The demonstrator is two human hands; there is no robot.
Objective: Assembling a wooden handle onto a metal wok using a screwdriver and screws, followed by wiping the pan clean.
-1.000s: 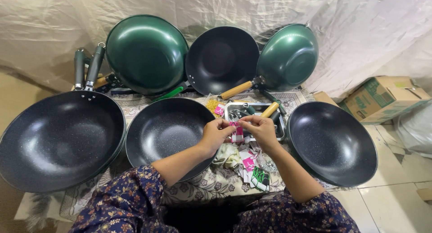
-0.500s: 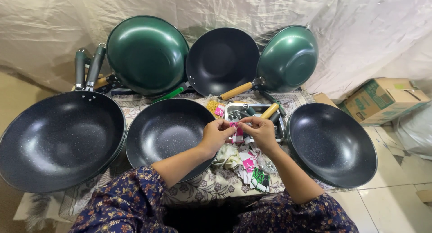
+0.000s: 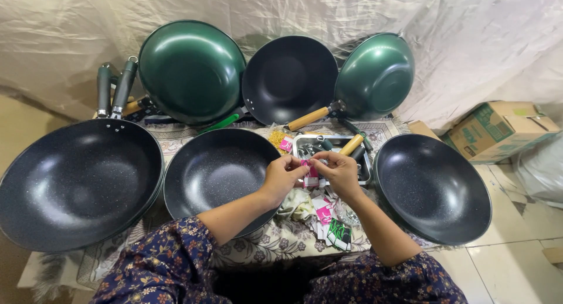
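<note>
Both hands' fingers [image 3: 300, 169] pinch pink packet [image 3: 310, 176] shut, long axis upright.

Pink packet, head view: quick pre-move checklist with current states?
1. Both hands on the pink packet: ok, left hand and right hand meet on it.
2. Packet open or sealed: cannot tell, fingers hide it.
3. Metal tray within reach: ok, just beyond the hands.
4. Spare packets out of the woks: ok, on the patterned cloth.
5. Middle black wok free of arms: not ok, left forearm crosses its rim.
</note>
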